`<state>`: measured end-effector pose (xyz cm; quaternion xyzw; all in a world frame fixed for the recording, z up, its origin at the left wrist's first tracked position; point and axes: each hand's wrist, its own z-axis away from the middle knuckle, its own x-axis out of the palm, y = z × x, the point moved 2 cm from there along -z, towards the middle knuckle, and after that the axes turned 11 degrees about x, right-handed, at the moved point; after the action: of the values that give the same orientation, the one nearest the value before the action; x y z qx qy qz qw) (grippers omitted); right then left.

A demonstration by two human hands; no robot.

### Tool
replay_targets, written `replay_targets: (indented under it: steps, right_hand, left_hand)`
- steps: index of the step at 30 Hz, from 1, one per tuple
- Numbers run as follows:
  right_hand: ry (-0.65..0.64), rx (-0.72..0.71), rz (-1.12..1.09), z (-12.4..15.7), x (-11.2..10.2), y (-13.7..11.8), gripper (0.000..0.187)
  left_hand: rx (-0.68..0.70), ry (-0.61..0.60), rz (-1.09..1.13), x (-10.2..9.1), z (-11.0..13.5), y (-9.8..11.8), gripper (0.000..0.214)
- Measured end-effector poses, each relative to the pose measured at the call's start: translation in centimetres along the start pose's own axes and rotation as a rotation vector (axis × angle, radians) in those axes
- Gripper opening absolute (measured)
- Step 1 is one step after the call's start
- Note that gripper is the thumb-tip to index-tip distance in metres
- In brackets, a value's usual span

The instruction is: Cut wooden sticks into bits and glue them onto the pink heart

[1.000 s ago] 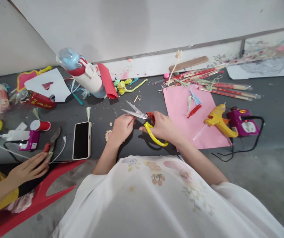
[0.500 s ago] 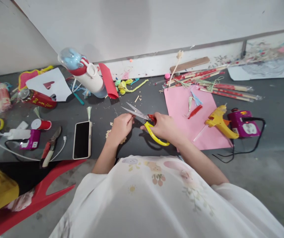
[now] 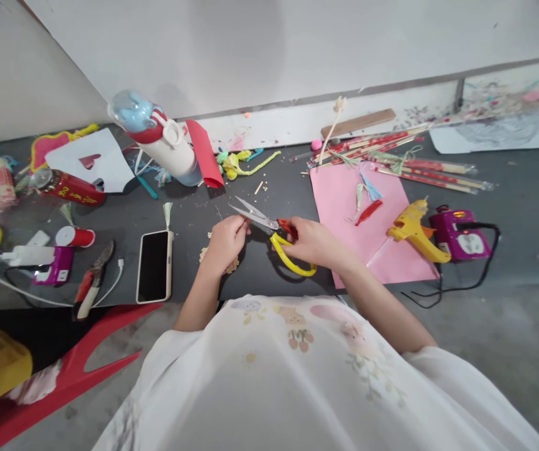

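My right hand [image 3: 308,239] is closed around the handles of a pair of scissors [image 3: 264,219] with a yellow and an orange-red grip. The blades are parted and point up and to the left, towards my left hand [image 3: 226,243]. That hand's thumb and fingers are pinched together close below the blades; what they hold is too small to make out. Small pale wooden bits [image 3: 232,265] lie in a pile on the table partly under my left hand and wrist. Pink paper [image 3: 345,213] with tassels [image 3: 368,212] on it lies right of my right hand.
Left of my arm lie a phone [image 3: 155,267], pruning shears [image 3: 93,282] and a thread spool [image 3: 81,236]. A bottle [image 3: 175,150] and red can [image 3: 74,188] stand behind. A yellow glue gun [image 3: 417,232], purple power box [image 3: 462,235] and wrapped sticks [image 3: 434,172] are at right.
My right hand has turned the scissors slightly, and the yellow handle has shifted a little left. The blades remain parted near my left hand, which stays pinched. The view has drifted slightly.
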<state>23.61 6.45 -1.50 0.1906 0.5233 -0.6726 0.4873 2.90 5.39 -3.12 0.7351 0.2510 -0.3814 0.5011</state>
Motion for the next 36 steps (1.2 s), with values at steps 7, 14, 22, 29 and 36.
replay_targets:
  steps: [7, 14, 22, 29, 36]
  right_hand:
    - [0.025, 0.024, -0.031, -0.3, 0.1, 0.3, 0.039]
    - [0.032, -0.048, -0.094, -0.2, -0.1, -0.2, 0.050]
    - [0.047, -0.032, 0.020, 0.0, 0.0, -1.3, 0.041]
    - [0.047, 0.017, 0.066, 0.5, 0.4, -1.9, 0.043]
    - [0.059, 0.074, 0.087, 1.1, 0.6, -1.9, 0.044]
  left_hand:
    - [0.035, -0.023, 0.055, -0.3, 0.0, 0.7, 0.029]
    - [0.050, -0.025, 0.056, -0.6, 0.1, 1.5, 0.029]
    - [0.025, -0.050, 0.005, -1.0, 1.0, 1.1, 0.026]
    - [0.021, -0.037, 0.003, -1.4, 1.5, 1.0, 0.029]
    - [0.022, -0.020, 0.027, -1.5, 1.7, 0.6, 0.030]
